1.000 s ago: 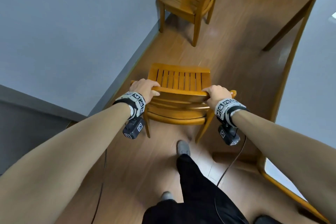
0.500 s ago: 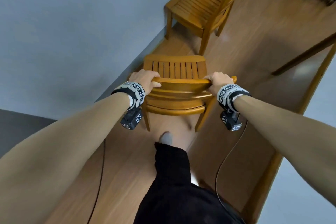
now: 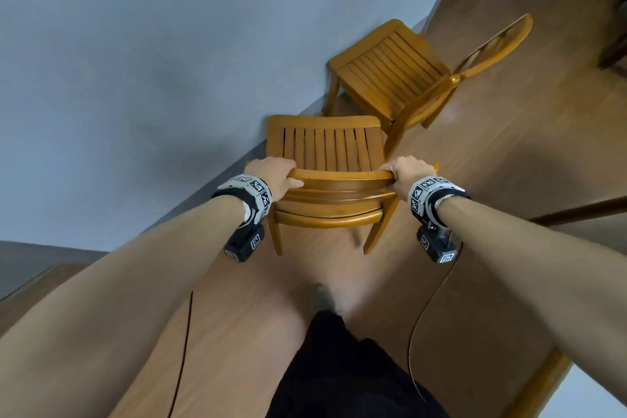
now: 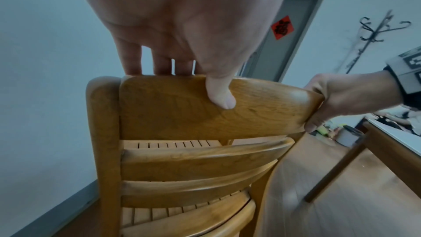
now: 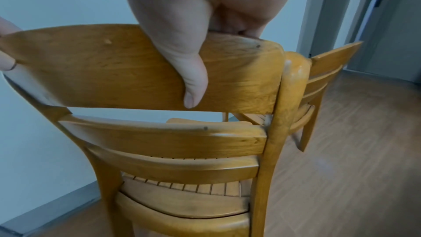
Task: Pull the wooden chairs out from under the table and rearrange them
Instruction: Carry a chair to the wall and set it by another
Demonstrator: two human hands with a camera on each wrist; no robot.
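Note:
A wooden slat-seat chair (image 3: pixel 325 149) stands in front of me, its seat facing the grey wall. My left hand (image 3: pixel 273 173) grips the left end of its top back rail (image 4: pixel 205 107), thumb on the near face and fingers over the far side. My right hand (image 3: pixel 405 171) grips the right end of the same rail (image 5: pixel 127 71) in the same way. A second wooden chair (image 3: pixel 397 75) stands just beyond, by the wall, its backrest (image 5: pixel 328 71) close to the held chair's right post.
The grey wall (image 3: pixel 152 61) and its dark baseboard run along the left. A table leg (image 4: pixel 335 170) and table edge (image 4: pixel 391 138) lie to the right over the wood floor (image 3: pixel 509 163). Doors (image 5: pixel 387 24) stand at the far end. My leg and shoe (image 3: pixel 322 295) are behind the chair.
Both hands kept their grip while the chair travelled forward toward the wall, closing on the second chair. I stepped after it, and the table has slid out to the right.

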